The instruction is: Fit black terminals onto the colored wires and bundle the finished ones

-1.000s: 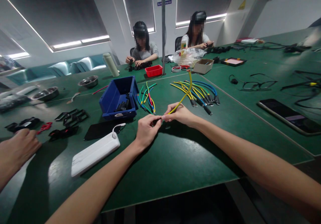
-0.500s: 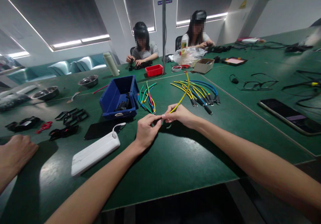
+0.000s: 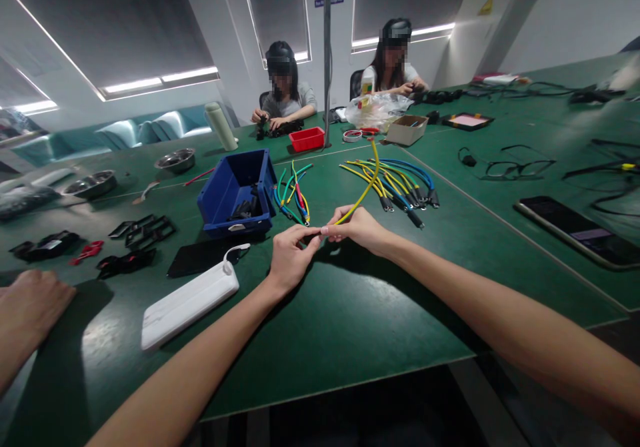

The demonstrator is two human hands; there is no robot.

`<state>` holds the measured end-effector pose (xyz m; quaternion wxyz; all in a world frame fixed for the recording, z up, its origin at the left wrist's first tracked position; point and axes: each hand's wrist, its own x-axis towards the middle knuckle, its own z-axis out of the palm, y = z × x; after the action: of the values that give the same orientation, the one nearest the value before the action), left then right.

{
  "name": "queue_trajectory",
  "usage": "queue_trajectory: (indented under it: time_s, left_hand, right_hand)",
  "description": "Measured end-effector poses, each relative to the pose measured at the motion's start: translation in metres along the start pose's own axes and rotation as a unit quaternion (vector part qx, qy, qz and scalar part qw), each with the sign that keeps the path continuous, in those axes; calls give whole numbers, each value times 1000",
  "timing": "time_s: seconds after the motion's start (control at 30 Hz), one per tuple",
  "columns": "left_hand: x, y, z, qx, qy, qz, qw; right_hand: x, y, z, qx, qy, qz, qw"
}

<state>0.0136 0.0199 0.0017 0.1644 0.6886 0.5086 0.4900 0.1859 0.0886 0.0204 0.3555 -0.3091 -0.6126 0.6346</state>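
A yellow cable (image 3: 367,190) rises in a curve from my right hand (image 3: 357,229), whose fingers pinch it near its lower end. My left hand (image 3: 294,253) meets it fingertip to fingertip, closed on a small dark piece (image 3: 316,235) at that cable end; the fingers cover most of it. Just beyond lies a small bunch of green, yellow and red cables (image 3: 291,197). Farther right is a larger bundle of yellow and blue cables (image 3: 400,183) with black sleeves and metal lugs. Left of these stands a blue bin (image 3: 213,210) with black parts (image 3: 245,207) inside.
A white power bank (image 3: 190,307) and a dark phone (image 3: 195,258) lie left of my left arm. Another person's hand (image 3: 37,300) rests at the left edge. A phone (image 3: 580,230) and glasses (image 3: 520,167) lie right. Two people sit across, beyond a red tray (image 3: 307,140).
Both hands stay together on the cable. My left fingers have straightened slightly over the dark piece, and the cable has shifted very little.
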Motion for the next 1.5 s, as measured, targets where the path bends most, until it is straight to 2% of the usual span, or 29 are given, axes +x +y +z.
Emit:
queue_trajectory:
  time_s: [0.5,0.67,0.9,1.03,1.2,1.5]
  left_hand:
    - [2,-5,1,-47,-33,-57,997]
    - [2,-4,0,-30,-24,-46,998]
    - [0,-1,0,-2,6,19,1000]
    - [-1,0,-1,7,8,33,999]
    - [1,-3,-1,-11,-4,-3,1000]
    - [4,-7,1,-88,-67,-98,989]
  right_hand:
    - [2,3,-2,-56,15,-56,997]
    - [2,5,-2,-45,8,-64,997]
    - [-1,3,0,-18,4,-13,1000]
    - [-2,2,1,8,0,26,1000]
    - [0,4,1,-18,6,7,1000]
    - [2,3,-2,-105,7,-61,993]
